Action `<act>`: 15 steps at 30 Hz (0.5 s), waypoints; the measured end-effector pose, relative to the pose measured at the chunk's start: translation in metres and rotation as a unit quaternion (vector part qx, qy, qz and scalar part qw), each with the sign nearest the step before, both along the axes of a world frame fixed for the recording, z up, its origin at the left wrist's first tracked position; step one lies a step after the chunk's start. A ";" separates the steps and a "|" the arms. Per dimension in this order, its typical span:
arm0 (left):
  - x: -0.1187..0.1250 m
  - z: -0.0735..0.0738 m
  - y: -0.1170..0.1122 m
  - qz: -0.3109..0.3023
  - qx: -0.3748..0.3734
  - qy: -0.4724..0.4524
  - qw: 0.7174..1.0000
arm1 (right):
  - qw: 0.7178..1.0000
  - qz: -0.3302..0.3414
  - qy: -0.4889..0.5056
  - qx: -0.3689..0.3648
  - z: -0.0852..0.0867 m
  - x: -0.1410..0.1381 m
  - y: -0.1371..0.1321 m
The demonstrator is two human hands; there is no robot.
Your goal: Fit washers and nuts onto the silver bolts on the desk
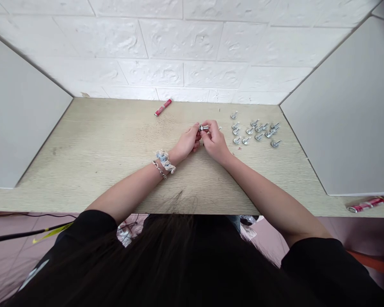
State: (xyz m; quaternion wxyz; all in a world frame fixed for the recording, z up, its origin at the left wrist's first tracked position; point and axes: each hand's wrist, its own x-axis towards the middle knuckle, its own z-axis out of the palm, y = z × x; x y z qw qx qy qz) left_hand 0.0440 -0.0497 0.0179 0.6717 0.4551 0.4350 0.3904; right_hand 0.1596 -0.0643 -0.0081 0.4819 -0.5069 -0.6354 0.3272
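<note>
My left hand (pixel 188 141) and my right hand (pixel 213 138) meet at the middle of the wooden desk (pixel 99 157), both pinching a small silver metal fitting (pixel 204 127) between their fingertips. The fingers of both hands are curled round it. A bracelet and a light scrunchie sit on my left wrist. To the right of my right hand lie several more small silver metal fittings (pixel 256 131), scattered on the desk.
A red tube (pixel 163 107) lies near the back wall. Another red tube (pixel 365 205) sits at the desk's front right edge. Grey side panels (pixel 348 119) stand left and right, with a white brick wall behind.
</note>
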 end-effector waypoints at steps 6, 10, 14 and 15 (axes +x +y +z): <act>0.000 -0.002 0.002 -0.009 -0.007 -0.009 1.000 | 1.000 -0.009 -0.016 -0.005 0.001 0.002 0.002; -0.001 -0.002 0.002 -0.012 0.003 -0.002 1.000 | 1.000 -0.013 -0.013 -0.021 -0.001 0.002 0.002; -0.001 -0.001 0.000 -0.011 0.006 0.004 1.000 | 1.000 -0.009 0.003 -0.023 -0.002 0.002 0.002; -0.001 -0.001 0.000 -0.011 0.005 0.005 1.000 | 1.000 -0.008 0.001 -0.023 -0.002 0.001 0.002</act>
